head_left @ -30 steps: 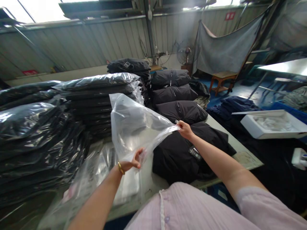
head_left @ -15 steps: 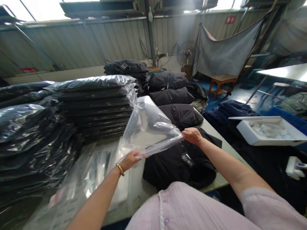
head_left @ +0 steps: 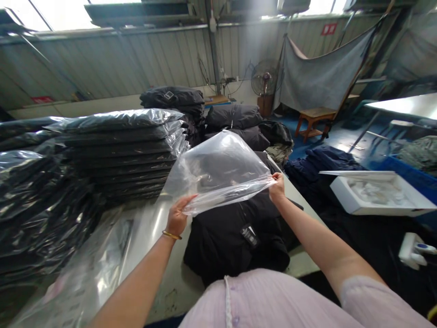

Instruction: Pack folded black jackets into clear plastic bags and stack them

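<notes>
**Held a clear plastic bag (head_left: 225, 164) taut over a black jacket (head_left: 218, 246)**

Held the clear plastic bag in the air above the table (head_left: 170, 271), spread wide toward the far side and drawn into tight folds along the near edge. Gripped the near left corner with the left hand (head_left: 178, 215), with thumb and fingers closed on the film. Gripped the near right corner with the right hand (head_left: 277, 187), also with fingers closed on the film. Could not tell any contact between bag and jacket.

Saw the black jacket just below the bag's near edge, on the table, with a dark hang tag (head_left: 250, 235) on its front. Wore a gold bracelet (head_left: 171, 235) on the left wrist.

Had loose clear plastic (head_left: 109, 269) on the table to the left, near the left forearm. Saw past it a tall stack of shiny wrapped garments (head_left: 126, 141), and beyond the bag more folded black garments (head_left: 234, 116).

Saw to the right a white box (head_left: 375, 209) with whitish contents, near some navy garments (head_left: 324, 161) and a blue crate (head_left: 406, 168). Noticed farther back a wooden stool (head_left: 316, 116), a fan (head_left: 264, 77) and a hanging grey cloth (head_left: 317, 68).
</notes>
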Available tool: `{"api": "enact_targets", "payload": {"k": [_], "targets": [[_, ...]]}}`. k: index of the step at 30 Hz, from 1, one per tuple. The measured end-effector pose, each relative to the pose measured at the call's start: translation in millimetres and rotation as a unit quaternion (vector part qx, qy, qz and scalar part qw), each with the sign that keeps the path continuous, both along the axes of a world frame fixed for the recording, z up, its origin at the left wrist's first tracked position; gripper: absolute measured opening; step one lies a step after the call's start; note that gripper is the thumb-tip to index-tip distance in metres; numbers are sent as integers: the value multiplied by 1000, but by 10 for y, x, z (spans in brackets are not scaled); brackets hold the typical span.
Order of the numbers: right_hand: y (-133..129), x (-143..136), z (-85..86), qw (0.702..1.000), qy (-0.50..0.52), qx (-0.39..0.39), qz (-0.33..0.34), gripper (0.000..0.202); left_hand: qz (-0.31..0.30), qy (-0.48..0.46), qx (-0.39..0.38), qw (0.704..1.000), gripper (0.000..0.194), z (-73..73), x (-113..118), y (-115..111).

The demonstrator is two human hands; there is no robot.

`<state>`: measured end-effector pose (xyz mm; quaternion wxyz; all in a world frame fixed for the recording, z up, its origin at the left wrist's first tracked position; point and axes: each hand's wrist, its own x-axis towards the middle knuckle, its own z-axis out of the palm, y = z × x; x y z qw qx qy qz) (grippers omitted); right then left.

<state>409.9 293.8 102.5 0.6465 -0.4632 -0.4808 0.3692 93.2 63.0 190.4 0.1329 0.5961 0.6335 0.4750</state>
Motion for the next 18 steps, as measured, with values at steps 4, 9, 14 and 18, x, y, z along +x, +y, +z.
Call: {"api": "enact_targets", "payload": {"k": [4, 9, 14, 18], "targets": [[-17, 318, 127, 978, -188, 71, -50, 19, 48, 33, 78, 995, 43, -40, 103, 76], [32, 817, 146, 846, -507, 165, 9, 19, 136, 130, 120, 975, 47, -125, -9, 99], [137, 1023, 42, 806, -574, 123, -68, 13, 235, 241, 29, 941, 49, -254, -153, 92], [147, 1002, -180, 858, -504, 12, -96, 21, 260, 266, -152, 916, 51, -500, -245, 30]]}}
